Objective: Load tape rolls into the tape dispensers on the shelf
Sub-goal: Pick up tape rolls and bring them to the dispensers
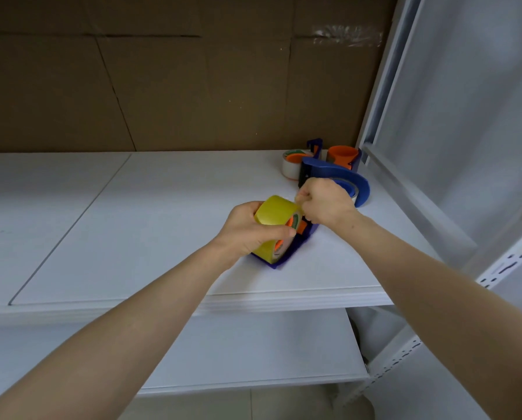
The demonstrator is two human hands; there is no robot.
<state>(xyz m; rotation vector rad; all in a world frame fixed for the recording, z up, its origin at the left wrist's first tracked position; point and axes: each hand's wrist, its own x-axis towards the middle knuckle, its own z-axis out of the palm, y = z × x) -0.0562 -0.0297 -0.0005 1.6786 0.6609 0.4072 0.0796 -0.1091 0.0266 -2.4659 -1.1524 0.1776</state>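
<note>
A yellow tape roll (274, 214) sits in a blue tape dispenser (287, 256) on the white shelf (150, 225). My left hand (247, 230) grips the roll from the left, thumb across its side. My right hand (326, 201) is closed at the roll's upper right edge, pinching what looks like the tape's free end. Behind my right hand lies a second blue dispenser (341, 174) holding a roll. Farther back stand a clear tape roll with an orange core (293, 165) and another dispenser with an orange hub (343, 156).
Brown cardboard (178, 80) backs the shelf. A white metal upright and panel (435, 147) close off the right side. A lower white shelf (253, 353) lies beneath.
</note>
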